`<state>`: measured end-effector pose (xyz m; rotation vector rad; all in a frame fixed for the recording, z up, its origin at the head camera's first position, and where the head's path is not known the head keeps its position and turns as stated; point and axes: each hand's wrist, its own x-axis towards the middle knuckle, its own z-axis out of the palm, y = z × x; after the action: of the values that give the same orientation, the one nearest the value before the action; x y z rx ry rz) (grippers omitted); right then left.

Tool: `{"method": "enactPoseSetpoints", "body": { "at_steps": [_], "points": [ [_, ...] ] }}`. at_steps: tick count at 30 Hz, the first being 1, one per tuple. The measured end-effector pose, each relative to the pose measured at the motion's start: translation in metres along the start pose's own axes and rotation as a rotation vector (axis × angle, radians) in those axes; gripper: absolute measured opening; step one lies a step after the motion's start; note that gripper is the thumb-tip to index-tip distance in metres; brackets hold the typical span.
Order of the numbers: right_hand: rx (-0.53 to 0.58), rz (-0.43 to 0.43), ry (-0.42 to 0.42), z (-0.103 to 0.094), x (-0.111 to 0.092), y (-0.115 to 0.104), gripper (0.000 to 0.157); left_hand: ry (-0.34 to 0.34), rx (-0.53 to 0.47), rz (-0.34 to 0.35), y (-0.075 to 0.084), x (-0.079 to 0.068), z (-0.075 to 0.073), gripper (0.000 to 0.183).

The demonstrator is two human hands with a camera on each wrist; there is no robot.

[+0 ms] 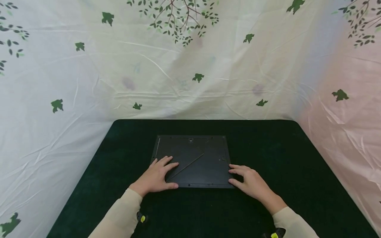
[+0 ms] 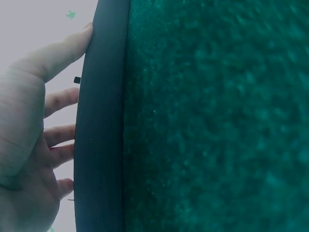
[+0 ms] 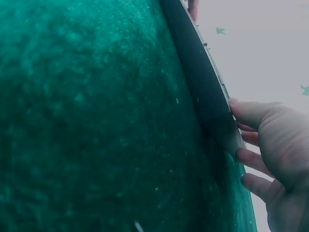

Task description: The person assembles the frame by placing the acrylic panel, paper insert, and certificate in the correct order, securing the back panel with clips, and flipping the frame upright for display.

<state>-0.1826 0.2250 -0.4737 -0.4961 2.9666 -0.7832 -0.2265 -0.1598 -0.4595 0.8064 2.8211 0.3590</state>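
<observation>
1. Left hand (image 1: 156, 177): released, fingers spread wide and nearly straight, laid over the left part of the dark flat case (image 1: 208, 172). Thumb lies along the near edge.
2. Left wrist view: thumb tip on the top rim of the case; other fingers show beyond that rim, apart from one another.
3. Right hand (image 1: 253, 181): released, fingers gently bent and parted, tips at the right edge of the case. Thumb close to the near right corner.
4. Right wrist view: thumb tip meets the top rim; one fingertip is at the side by the corner, the lowest finger off to the side. Exact contact of the rest: cannot tell.
5. Case lies flat on the dark green table (image 1: 268, 138), around the middle, between the hands.
6. On its top: thin diagonal line (image 1: 188, 165), just beside the left hand's fingers; whether rod or groove, cannot tell. Small fitting (image 1: 190, 140) at the far edge.
7. Pale sleeves (image 1: 119, 211) on both arms; printed cloth (image 1: 178, 66) behind the table.
</observation>
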Motion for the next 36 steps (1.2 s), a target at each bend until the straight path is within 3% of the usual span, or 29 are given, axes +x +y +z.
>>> {"method": "enactPoseSetpoints", "body": {
  "at_steps": [11,19,23,36],
  "points": [
    [-0.044,-0.047,0.009,0.0,0.0,0.002,0.039,0.014,-0.016,-0.004,-0.002,-0.001,0.004,0.085],
    [-0.05,-0.137,0.013,-0.009,0.016,0.013,0.016,0.012,-0.028,-0.007,-0.003,-0.001,0.005,0.085],
    [-0.015,-0.186,0.001,-0.012,0.029,0.022,0.013,0.008,-0.027,-0.005,-0.003,0.0,0.006,0.085],
    [0.105,-0.135,-0.106,-0.015,0.044,0.034,0.013,-0.001,-0.033,-0.018,-0.003,0.001,0.003,0.085]
  ]
}}
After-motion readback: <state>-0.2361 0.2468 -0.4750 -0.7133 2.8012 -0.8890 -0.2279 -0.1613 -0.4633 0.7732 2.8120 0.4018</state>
